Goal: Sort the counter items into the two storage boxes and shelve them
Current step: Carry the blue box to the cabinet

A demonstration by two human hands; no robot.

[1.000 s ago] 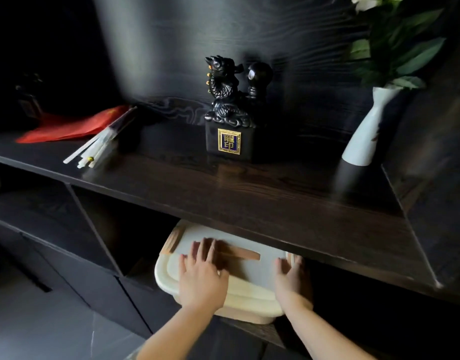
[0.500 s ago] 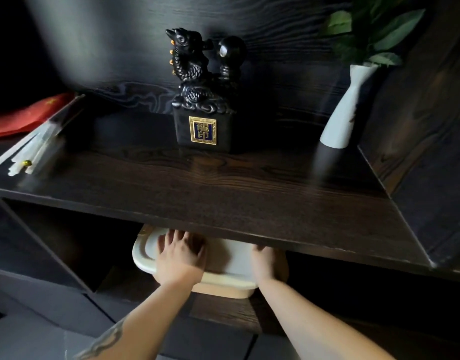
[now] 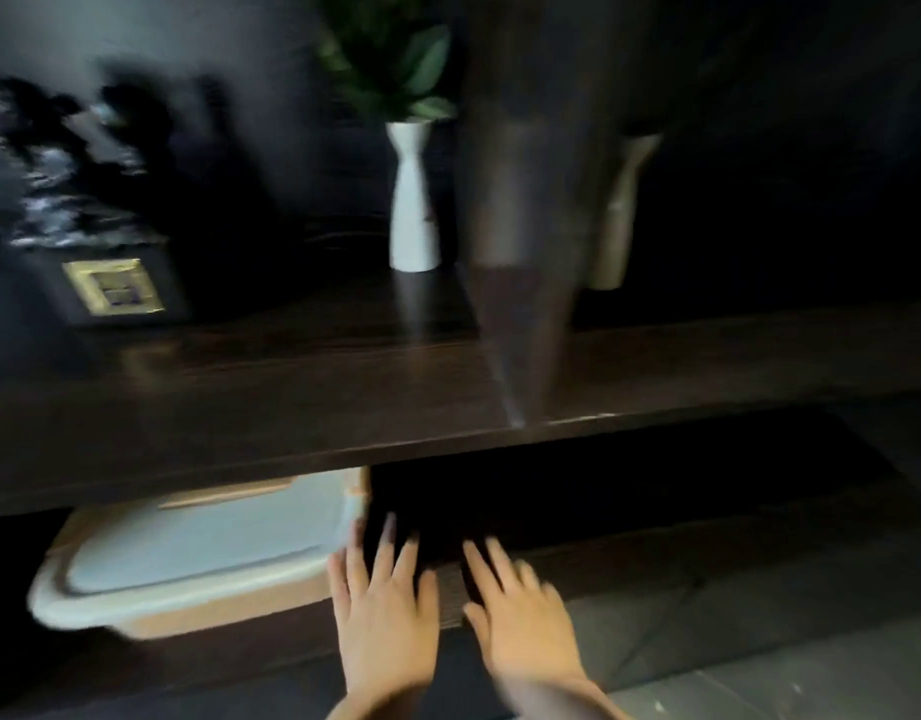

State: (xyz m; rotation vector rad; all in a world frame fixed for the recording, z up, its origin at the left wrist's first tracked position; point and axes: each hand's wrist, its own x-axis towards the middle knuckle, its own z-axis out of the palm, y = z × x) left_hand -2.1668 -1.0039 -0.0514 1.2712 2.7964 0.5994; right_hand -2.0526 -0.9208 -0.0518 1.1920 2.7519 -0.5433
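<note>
- The storage box [image 3: 188, 558] with its pale lid sits on the low shelf [image 3: 214, 662], under the dark counter [image 3: 292, 407].
- The left hand [image 3: 383, 615] and right hand [image 3: 521, 615] are flat with fingers spread, holding nothing, just right of the box.
- A white vase [image 3: 412, 200] with leaves and a blurry black statue [image 3: 79, 200] stand on the counter.

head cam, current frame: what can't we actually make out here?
- Storage box: its back part is hidden under the counter; contents are covered by its lid.
- Dark figurine: motion blur smears all detail, including the gold plaque.
- Left hand and right hand: blurred; fingertips fade into the dark shelf opening, so contact is unclear.
- Shelf interior right of the box: too dark.
- Pale object behind the divider: blurred, unidentifiable.
</note>
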